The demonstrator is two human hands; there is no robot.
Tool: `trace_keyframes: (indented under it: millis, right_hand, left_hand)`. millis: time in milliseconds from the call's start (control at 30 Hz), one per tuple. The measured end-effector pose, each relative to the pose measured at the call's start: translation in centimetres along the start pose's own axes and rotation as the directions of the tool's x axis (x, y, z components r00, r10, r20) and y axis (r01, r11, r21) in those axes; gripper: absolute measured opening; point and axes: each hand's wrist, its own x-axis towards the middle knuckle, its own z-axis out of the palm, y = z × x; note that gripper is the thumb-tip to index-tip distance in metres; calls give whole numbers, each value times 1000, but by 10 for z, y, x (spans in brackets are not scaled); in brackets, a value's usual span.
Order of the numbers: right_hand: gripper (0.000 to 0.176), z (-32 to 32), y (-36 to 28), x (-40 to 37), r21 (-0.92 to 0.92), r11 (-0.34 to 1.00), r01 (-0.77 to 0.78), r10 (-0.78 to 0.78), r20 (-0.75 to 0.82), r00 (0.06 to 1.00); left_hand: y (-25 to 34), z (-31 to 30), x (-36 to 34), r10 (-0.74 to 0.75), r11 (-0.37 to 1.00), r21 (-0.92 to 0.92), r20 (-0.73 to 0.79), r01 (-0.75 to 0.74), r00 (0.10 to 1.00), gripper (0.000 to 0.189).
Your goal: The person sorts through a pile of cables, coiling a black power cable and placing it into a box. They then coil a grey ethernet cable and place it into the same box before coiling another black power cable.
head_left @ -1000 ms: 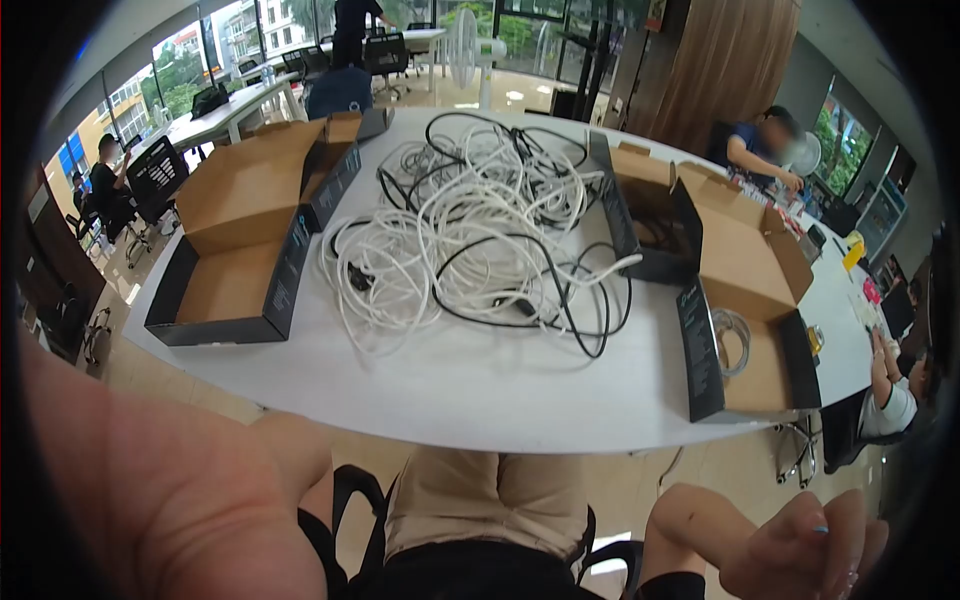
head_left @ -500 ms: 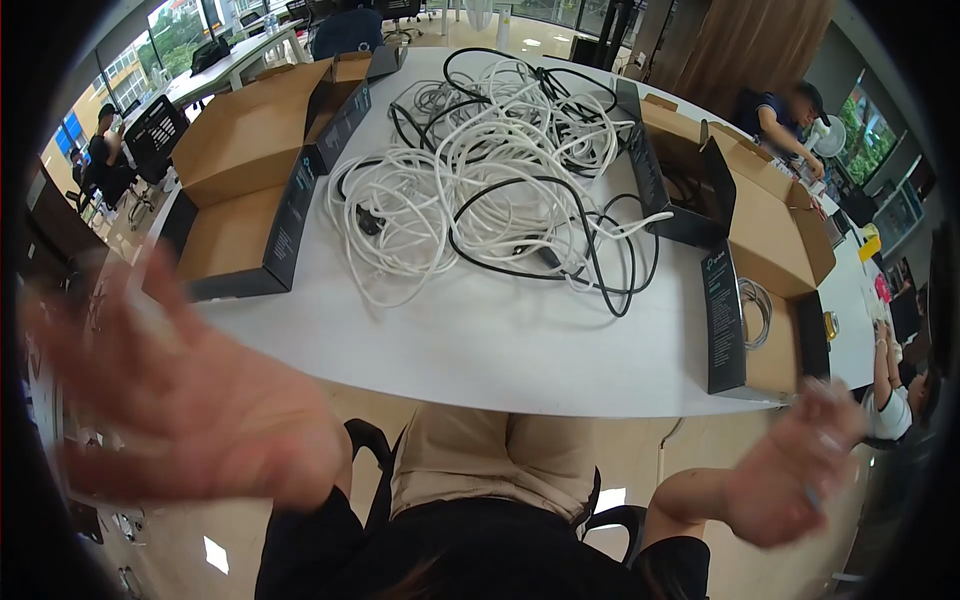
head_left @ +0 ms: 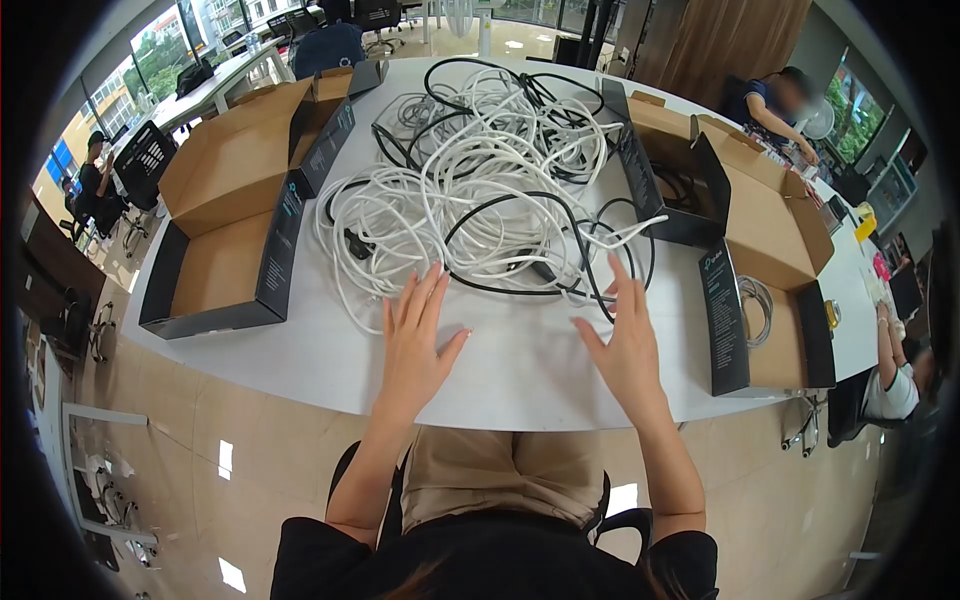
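Observation:
A large tangle of white and black cables (head_left: pixel 490 215) is heaped on the white table (head_left: pixel 520 385). At its near edge, my left hand (head_left: pixel 415 335) has its fingers apart, the fingertips right at the white loops. My right hand (head_left: pixel 622 345) is a little to the right, thumb out and fingers stretched towards the black cable (head_left: pixel 577 230) that curves round the heap's front. Both hands are open and hold nothing. A dark plug (head_left: pixel 357 243) lies among the loops on the left.
Left of the heap an open cardboard box (head_left: pixel 225 258) shows a bare brown inside. On the right, one box (head_left: pixel 672 205) holds dark cable and a nearer box (head_left: pixel 728 330) holds a grey cable coil (head_left: pixel 757 312). Other people sit at the right and far left.
Both hands have come from wide out at either side, above the lap and table edge, inwards and forward to the front of the cable heap.

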Motion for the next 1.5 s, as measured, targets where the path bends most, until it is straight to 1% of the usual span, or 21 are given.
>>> trace_keyframes:
  millis: [33, 67, 133, 233, 333, 433, 567, 633, 667, 700, 767, 800, 833, 900, 933, 1067, 1167, 1233, 1333, 1433, 1500]
  right_hand:
    - [52, 0, -1, 3, 22, 1000, -4, 6, -91, 996]
    - [45, -4, 0, 5, 102, 992, -81, 77, 44, 996]
    - [33, -16, 4, 7, 226, 940, -257, 178, 319, 931]
    - [14, -24, 6, 3, 302, 934, -188, 83, 330, 940]
    - [11, -37, -7, -4, 459, 863, -212, -34, 470, 882]
    - [13, -35, -17, -13, 365, 931, -7, -166, 442, 881]
    - [10, -38, -21, -21, 395, 915, 86, -249, 384, 889]
    - [10, -43, -18, -24, 387, 922, 1, -144, 342, 929]
    - [11, -46, -16, -25, 384, 922, -42, -90, 320, 943]
    - [12, -50, -13, -26, 489, 858, -157, 8, 292, 956]
    - [16, -57, -8, -27, 680, 651, -339, 211, 267, 940]
    - [21, -58, -3, -27, 725, 628, -284, 205, 198, 958]
    - [21, -61, -1, -27, 754, 601, -267, 224, 162, 961]
    - [21, -65, 2, -26, 808, 545, -225, 263, 90, 961]
    - [22, -67, 5, -26, 817, 550, -173, 249, 38, 968]
    - [22, -75, 0, -23, 841, 540, -28, 276, -146, 950]
    - [21, -88, -4, -23, 844, 517, 144, 261, -315, 913]
    - [21, -99, -7, -25, 841, 526, 125, 239, -287, 928]
    - [20, -100, -10, -29, 835, 542, 94, 227, -254, 940]
    - [20, -91, -17, -30, 810, 583, 64, 215, -229, 949]
    - [21, -89, -18, -30, 819, 565, 105, 167, -238, 957]
  left_hand:
    - [0, 1, 0, 3, 1000, 2, -24, -3, 1000, 48]
    - [0, 1, 0, 13, 1000, -5, -34, -13, 999, 48]
    - [-4, -1, 0, 32, 999, -16, -59, -33, 998, 50]
    - [-15, -2, -1, 98, 991, -78, -164, -111, 982, 48]
    - [-1, -9, 5, 109, 963, -189, -382, -194, 917, 49]
    - [24, -22, 14, 307, 947, 20, -361, -322, 881, 51]
    - [49, -25, 34, 402, 915, 108, -164, -389, 901, 52]
    - [54, -23, 40, 426, 894, 171, -31, -415, 904, 52]
    - [53, -20, 39, 420, 900, 151, -53, -409, 906, 51]
    - [48, -14, 36, 415, 906, 131, -74, -403, 907, 50]
    - [40, -7, 30, 391, 920, 85, -97, -383, 916, 47]
    - [34, -6, 25, 370, 929, 59, -96, -365, 924, 46]
    - [30, -6, 19, 348, 938, 34, -94, -346, 933, 44]
    - [24, -10, 8, 290, 956, 58, -17, -289, 957, 39]
    - [23, -11, 3, 259, 963, 71, 21, -260, 966, 37]
    - [18, -7, -8, 185, 978, 79, 92, -193, 978, 42]
    - [19, -4, -9, 176, 980, 78, 100, -184, 979, 43]
    - [23, -3, -9, 160, 984, 67, 101, -167, 982, 43]
    - [31, -6, -12, 137, 980, -135, -70, -146, 988, 45]
    - [42, -3, -20, 166, 895, -339, -352, -291, 921, 48]
    - [48, -8, -23, 366, 913, -109, -206, -393, 907, 51]
